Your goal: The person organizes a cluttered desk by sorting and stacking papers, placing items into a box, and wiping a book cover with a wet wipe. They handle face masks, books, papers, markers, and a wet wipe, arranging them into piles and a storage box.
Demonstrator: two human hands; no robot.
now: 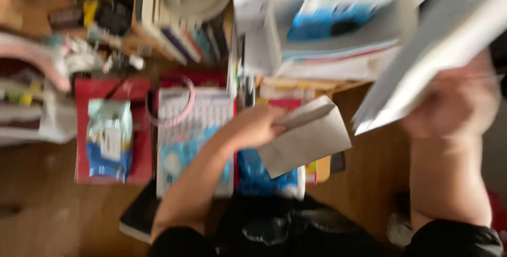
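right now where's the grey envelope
In the head view the grey envelope sits centre frame, pinched by the left hand, above a blue packet on the wooden floor.

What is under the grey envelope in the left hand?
Under the grey envelope held by the left hand, a blue packet and a yellow-orange edge show. The rest beneath is covered and blurred.
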